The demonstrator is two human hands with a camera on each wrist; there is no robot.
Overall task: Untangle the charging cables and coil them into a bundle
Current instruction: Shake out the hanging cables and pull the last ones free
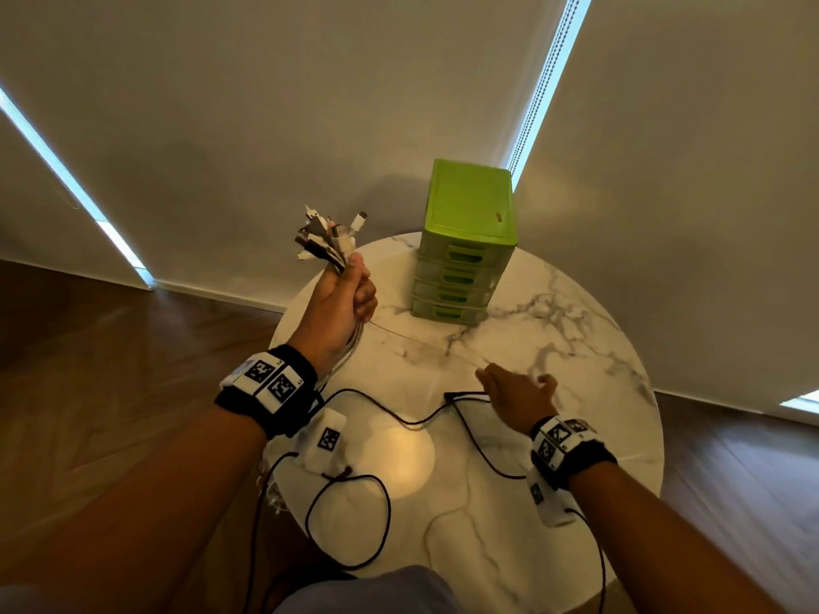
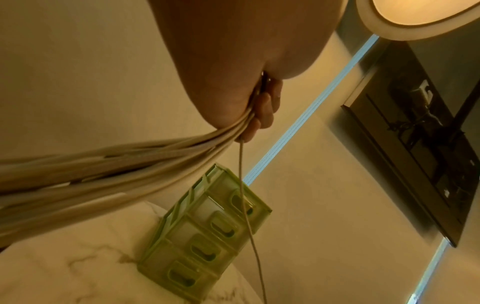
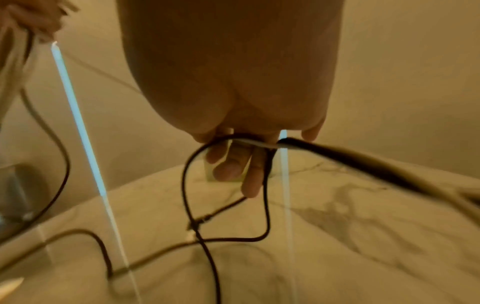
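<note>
My left hand (image 1: 354, 288) is raised over the left rim of the marble table (image 1: 567, 339) and grips a bundle of white charging cables (image 1: 330, 241). Their connector ends fan out above the fist, and the cords (image 2: 124, 166) hang down past my wrist. One thin pale cable (image 1: 425, 343) stretches taut from that fist (image 2: 259, 109) across to my right hand (image 1: 505, 385). The right hand hovers low over the table's middle. The pale strand (image 3: 253, 144) runs between its fingers (image 3: 249, 181), which point downward.
A green drawer unit (image 1: 465, 241) with several drawers stands at the table's far side. Black cables (image 1: 381, 407) trail over the table between my wrists, one with a plug end (image 1: 448, 395) beside my right hand. Another forms a loop (image 1: 354, 520) near the front edge. Wooden floor surrounds the table.
</note>
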